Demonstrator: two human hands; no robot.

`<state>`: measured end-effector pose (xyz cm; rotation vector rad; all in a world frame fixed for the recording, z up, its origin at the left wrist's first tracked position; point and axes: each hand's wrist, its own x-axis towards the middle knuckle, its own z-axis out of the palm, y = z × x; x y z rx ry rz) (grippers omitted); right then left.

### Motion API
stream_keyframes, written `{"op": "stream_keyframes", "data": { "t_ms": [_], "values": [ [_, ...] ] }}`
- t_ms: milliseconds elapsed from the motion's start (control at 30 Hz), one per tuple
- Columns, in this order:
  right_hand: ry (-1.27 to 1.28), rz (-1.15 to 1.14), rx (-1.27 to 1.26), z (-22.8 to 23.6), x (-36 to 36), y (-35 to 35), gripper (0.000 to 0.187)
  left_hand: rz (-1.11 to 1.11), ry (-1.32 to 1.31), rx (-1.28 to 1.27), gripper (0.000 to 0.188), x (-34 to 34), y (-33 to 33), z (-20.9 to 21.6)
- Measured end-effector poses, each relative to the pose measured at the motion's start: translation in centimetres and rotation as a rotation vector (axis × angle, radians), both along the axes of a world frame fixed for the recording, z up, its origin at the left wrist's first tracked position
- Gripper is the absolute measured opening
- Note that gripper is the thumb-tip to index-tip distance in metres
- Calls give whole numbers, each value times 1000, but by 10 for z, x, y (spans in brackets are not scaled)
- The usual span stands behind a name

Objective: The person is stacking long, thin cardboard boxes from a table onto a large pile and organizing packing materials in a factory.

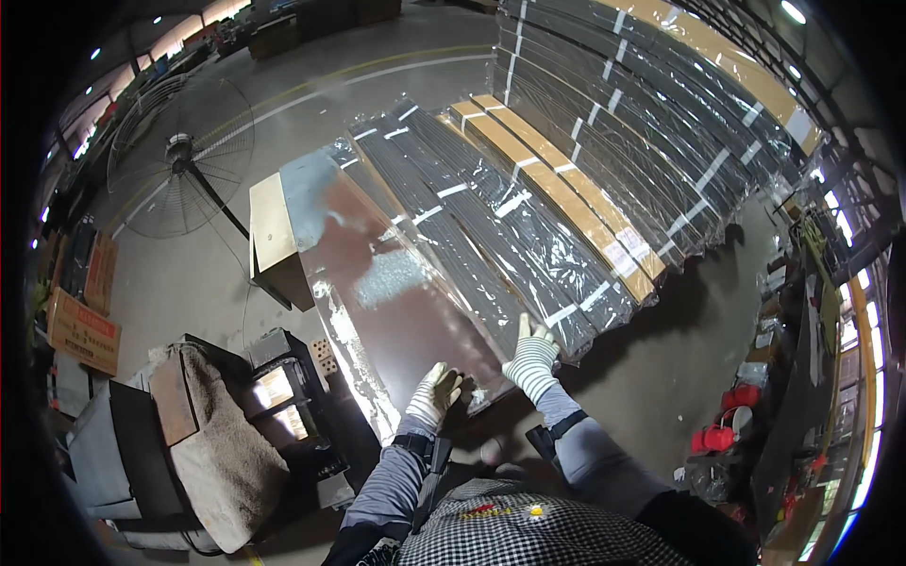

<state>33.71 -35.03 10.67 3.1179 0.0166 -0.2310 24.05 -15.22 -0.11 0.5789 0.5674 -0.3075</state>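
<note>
Both my hands wear pale gloves with green stripes. My left hand (436, 394) is at the near end of a table top with a worn brown and grey-blue surface (406, 330), its fingers loosely bent and slightly apart. I see nothing held in it. To its right, my right hand (531, 363) has its fingers spread, at the near right corner of the table top and next to long dark panels in clear plastic (472, 226). Those panels lie side by side beyond the table, bound with white straps. Brown cardboard strips (557, 179) run along their right side.
A tall stack of wrapped panels (613, 104) stands at the far right. On the left are a large fan (179, 156), a cream box (272, 222), a cloth-covered seat (217, 443) and a cardboard carton (83, 332). Red containers (722, 429) sit at the right.
</note>
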Motion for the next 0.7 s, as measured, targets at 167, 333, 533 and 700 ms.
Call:
{"op": "stream_keyframes", "data": {
  "t_ms": [167,333,533,700],
  "values": [
    [308,178,571,-15,-68,11,117,-14,-117,-144,53,-34,12,-36],
    [330,503,364,-41,-54,-18,64,33,82,132,62,-101,-25,-54],
    [-80,362,-22,-88,10,-36,95,-96,425,260,62,-114,-60,-82],
    [41,186,194,-103,3,-45,79,-126,423,274,56,-89,-67,-2]
  ]
}}
